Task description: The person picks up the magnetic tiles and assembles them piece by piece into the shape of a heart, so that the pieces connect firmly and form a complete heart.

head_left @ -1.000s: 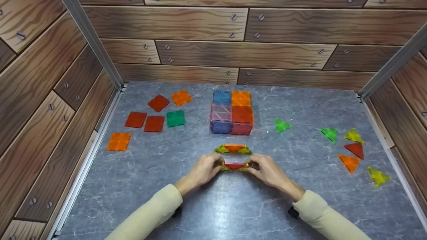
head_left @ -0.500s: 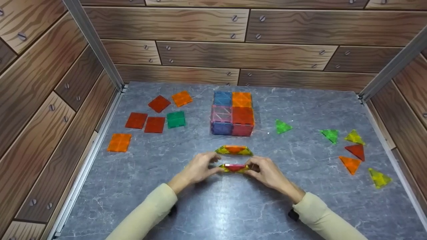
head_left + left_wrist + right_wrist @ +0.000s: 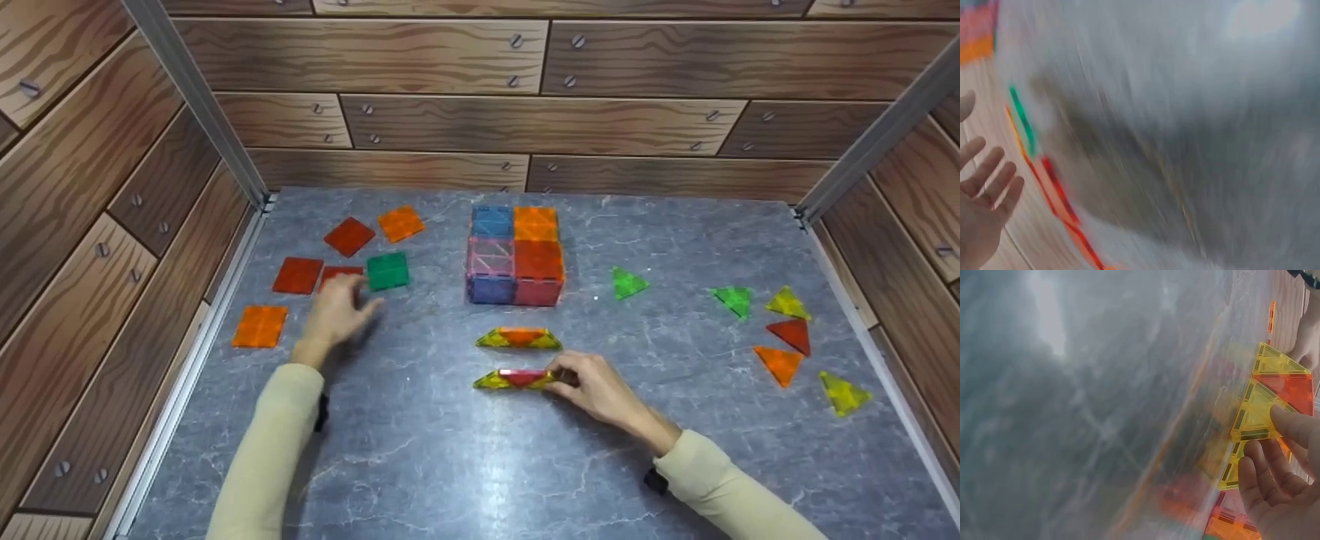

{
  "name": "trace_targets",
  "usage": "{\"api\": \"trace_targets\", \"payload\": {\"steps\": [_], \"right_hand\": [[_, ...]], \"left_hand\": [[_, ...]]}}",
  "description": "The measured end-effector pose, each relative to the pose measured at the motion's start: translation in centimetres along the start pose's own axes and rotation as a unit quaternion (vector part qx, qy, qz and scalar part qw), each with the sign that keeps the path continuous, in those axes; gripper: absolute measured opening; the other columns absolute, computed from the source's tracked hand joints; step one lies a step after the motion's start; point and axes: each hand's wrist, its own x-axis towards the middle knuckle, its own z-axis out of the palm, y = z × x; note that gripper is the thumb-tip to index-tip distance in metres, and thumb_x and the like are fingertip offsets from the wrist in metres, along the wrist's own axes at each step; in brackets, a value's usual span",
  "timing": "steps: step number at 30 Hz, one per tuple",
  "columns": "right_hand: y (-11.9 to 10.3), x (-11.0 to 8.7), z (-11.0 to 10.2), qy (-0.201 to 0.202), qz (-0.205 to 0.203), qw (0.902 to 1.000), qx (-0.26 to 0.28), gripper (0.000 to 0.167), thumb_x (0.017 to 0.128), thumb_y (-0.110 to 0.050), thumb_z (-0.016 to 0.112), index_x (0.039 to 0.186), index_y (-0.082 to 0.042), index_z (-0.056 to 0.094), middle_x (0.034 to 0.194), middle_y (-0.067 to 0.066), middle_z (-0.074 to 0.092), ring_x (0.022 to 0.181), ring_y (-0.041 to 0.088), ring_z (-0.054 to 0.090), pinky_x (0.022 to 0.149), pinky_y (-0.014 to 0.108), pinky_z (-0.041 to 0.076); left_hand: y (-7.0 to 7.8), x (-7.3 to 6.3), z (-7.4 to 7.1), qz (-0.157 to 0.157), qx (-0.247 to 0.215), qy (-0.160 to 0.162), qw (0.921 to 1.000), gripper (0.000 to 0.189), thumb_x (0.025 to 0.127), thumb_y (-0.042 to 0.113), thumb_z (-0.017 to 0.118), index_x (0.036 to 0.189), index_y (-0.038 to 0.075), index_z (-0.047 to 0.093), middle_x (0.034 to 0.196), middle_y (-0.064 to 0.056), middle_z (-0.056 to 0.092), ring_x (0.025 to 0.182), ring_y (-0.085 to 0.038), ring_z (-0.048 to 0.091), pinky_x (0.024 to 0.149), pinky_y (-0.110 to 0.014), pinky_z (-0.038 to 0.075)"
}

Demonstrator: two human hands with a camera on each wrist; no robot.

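Note:
My right hand (image 3: 602,391) pinches the right end of the nearer standing row of triangular magnetic tiles (image 3: 516,379), yellow at the ends and red in the middle. In the right wrist view, thumb and fingers grip a clear yellow triangular tile (image 3: 1257,412) of that row. Behind it stands a similar row (image 3: 517,338), yellow and orange, untouched. Over on the left, my left hand (image 3: 334,313) hovers with fingers apart above a red square tile (image 3: 343,272), partly covering it. A green square tile (image 3: 387,271) lies just right of the fingertips. The left wrist view is blurred.
A block of square tiles (image 3: 514,255) stands at the back middle. More red and orange squares (image 3: 259,326) lie on the left. Loose green, yellow, red and orange triangles (image 3: 778,365) lie on the right. Wood-patterned walls (image 3: 450,120) enclose the table.
My left hand has let go of the nearer row's left end and moved left and away to the square tiles. The right hand keeps its hold at nearly the same spot.

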Motion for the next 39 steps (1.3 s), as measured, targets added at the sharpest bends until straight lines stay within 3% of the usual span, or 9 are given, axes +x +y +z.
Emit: {"api": "trace_targets", "payload": {"steps": [4,8,15,22,26,33,39], "right_hand": [[-0.2,0.2,0.1,-0.004,-0.002,1.0,-0.007,0.01,0.09,-0.01,0.082,0.098,-0.011,0.076,0.095,0.004,0.077,0.08,0.008,0.067,0.071,0.024,0.059],[-0.4,0.3,0.0,-0.004,-0.002,0.9999,-0.01,0.009,0.09,-0.01,0.082,0.097,-0.011,0.076,0.094,0.003,0.076,0.079,0.007,0.065,0.07,0.023,0.058],[-0.4,0.3,-0.2,-0.005,-0.004,0.9999,-0.011,0.009,0.091,-0.011,0.081,0.097,-0.01,0.076,0.094,0.003,0.075,0.079,0.005,0.065,0.071,0.023,0.057],[-0.3,0.2,-0.3,-0.005,0.001,0.9998,-0.019,0.009,0.091,-0.011,0.082,0.097,-0.011,0.076,0.093,0.003,0.076,0.08,0.006,0.066,0.071,0.023,0.058],[-0.3,0.3,-0.3,-0.002,0.003,0.9998,-0.021,0.008,0.09,-0.012,0.082,0.095,-0.011,0.076,0.092,0.003,0.075,0.079,0.006,0.064,0.07,0.024,0.058],[-0.3,0.2,-0.3,-0.003,0.002,0.9999,-0.011,0.008,0.09,-0.01,0.082,0.094,-0.011,0.076,0.092,0.004,0.076,0.078,0.007,0.066,0.07,0.023,0.059],[-0.3,0.3,-0.4,-0.004,-0.004,0.9999,-0.013,0.008,0.09,-0.01,0.082,0.094,-0.011,0.076,0.092,0.004,0.076,0.078,0.007,0.065,0.07,0.023,0.058]], "left_hand": [[-2.7,1.1,-1.3,-0.069,0.042,-0.008,0.9967,0.065,0.1,0.042,0.069,0.149,0.002,0.053,0.142,-0.027,0.053,0.13,-0.044,0.049,0.114,-0.062,0.046],[-3.9,1.9,-1.6,-0.1,0.067,-0.021,0.9925,0.074,0.1,0.047,0.067,0.153,0.0,0.047,0.146,-0.033,0.044,0.134,-0.049,0.044,0.116,-0.065,0.043],[-3.9,2.9,-1.1,-0.111,0.09,-0.022,0.9894,0.077,0.097,0.051,0.068,0.152,0.0,0.05,0.144,-0.034,0.044,0.133,-0.051,0.043,0.113,-0.065,0.045],[-3.4,3.2,-0.9,-0.131,0.084,-0.037,0.9871,0.071,0.097,0.045,0.069,0.152,0.004,0.051,0.146,-0.036,0.044,0.132,-0.053,0.044,0.112,-0.067,0.046],[-3.0,2.5,-1.2,-0.131,0.069,-0.033,0.9885,0.073,0.094,0.041,0.072,0.151,0.0,0.05,0.142,-0.036,0.048,0.13,-0.054,0.046,0.113,-0.067,0.044],[-2.6,0.0,-1.5,-0.132,0.053,-0.043,0.9889,0.078,0.091,0.041,0.075,0.152,0.0,0.049,0.14,-0.034,0.05,0.128,-0.051,0.047,0.114,-0.066,0.044],[-2.3,-1.4,-1.7,-0.103,0.071,-0.055,0.9906,0.076,0.088,0.042,0.079,0.147,0.001,0.055,0.135,-0.033,0.059,0.119,-0.049,0.055,0.108,-0.063,0.049]]}}
